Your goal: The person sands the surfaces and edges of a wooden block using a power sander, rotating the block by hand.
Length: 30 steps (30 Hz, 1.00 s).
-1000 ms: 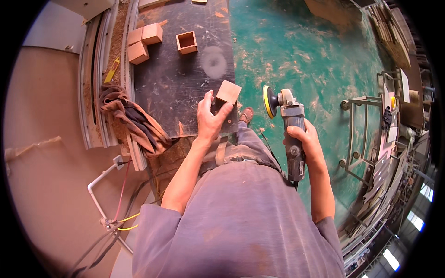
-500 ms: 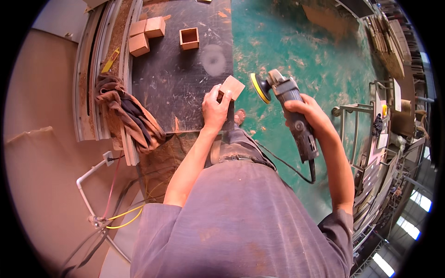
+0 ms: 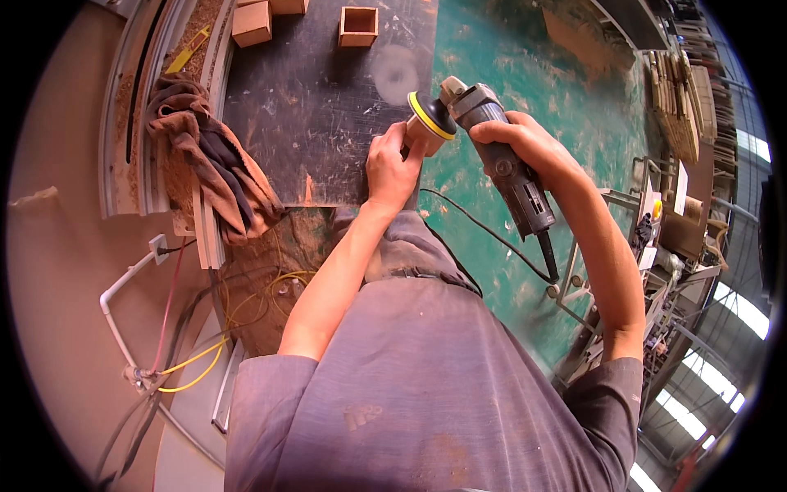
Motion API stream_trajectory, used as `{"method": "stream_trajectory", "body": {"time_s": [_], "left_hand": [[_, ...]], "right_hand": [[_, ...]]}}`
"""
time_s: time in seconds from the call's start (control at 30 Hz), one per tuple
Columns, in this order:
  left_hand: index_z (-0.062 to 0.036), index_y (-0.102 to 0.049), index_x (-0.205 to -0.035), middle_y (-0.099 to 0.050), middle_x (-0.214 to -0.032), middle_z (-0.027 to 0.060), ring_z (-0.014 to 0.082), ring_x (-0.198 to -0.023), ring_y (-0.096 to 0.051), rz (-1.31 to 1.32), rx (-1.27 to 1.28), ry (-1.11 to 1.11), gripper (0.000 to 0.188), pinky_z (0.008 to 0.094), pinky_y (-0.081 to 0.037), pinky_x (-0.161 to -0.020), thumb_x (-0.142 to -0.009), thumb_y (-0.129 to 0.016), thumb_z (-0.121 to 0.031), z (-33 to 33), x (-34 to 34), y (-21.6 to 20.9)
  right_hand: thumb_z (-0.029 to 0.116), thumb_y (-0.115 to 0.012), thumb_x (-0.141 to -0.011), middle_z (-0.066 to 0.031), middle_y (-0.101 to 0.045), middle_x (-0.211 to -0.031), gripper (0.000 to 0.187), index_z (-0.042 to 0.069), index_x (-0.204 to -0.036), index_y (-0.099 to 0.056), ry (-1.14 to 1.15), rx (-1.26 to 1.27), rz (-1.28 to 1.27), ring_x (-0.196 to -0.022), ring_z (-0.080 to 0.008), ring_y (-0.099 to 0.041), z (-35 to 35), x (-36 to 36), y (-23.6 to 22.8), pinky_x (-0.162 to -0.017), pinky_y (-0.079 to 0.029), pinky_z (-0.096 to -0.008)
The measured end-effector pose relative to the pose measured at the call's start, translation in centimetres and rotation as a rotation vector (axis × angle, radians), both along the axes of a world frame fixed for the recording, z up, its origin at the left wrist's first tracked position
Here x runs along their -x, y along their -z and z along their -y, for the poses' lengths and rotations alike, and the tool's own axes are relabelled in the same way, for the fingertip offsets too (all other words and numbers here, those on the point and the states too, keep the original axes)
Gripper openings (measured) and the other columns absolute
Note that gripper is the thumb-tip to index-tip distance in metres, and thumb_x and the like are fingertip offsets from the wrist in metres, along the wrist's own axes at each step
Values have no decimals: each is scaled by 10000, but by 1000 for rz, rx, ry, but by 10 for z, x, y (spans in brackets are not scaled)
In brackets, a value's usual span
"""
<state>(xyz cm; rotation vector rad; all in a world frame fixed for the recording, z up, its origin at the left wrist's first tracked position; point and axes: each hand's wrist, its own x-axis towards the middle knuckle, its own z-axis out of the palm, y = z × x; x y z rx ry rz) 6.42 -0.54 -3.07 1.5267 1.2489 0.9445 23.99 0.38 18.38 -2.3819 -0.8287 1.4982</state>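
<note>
Just at the right edge of the dark bench [image 3: 287,123], a small wooden block [image 3: 416,129], partly hidden under a yellow-rimmed disc [image 3: 428,123]. Disc tilted and right over the block, with contact too covered to tell for sure. Around the block from the near side, the left grip [image 3: 392,168], grasping with thumb to the right and fingers to the left. Behind the disc, a grey and black power tool [image 3: 516,193], slanting down to the right. Wrapped about its body, the right grip [image 3: 533,149], firmly closed, with thumb laid across the top. From the rear end, a black cord [image 3: 547,254], curving back leftward beneath the tool.

Farther up the bench, a pale round smudge [image 3: 395,74] and, beyond it, an open wooden box [image 3: 358,39]. To the left of the box, near the upper edge of the view, more wooden blocks [image 3: 252,25], partly cut off. Along the left side, a sawdust-covered rail with a yellow tool [image 3: 188,49] and a crumpled brown cloth [image 3: 205,152]. To the right of the bench, green floor [image 3: 500,57], dusty and streaked.
</note>
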Motion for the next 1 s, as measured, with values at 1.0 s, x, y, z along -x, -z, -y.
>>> {"method": "stream_trajectory", "body": {"time_s": [1.0], "left_hand": [[-7, -602, -1403, -625, -1444, 189, 372, -1397, -562, -22, -298, 953, 698, 417, -465, -1182, -760, -869, -59, -102, 25, -5]], "right_hand": [[371, -794, -888, -91, -669, -870, 445, 28, -1097, -602, 372, -88, -136, -677, -199, -691, 143, -61, -2, -621, -583, -346]]}}
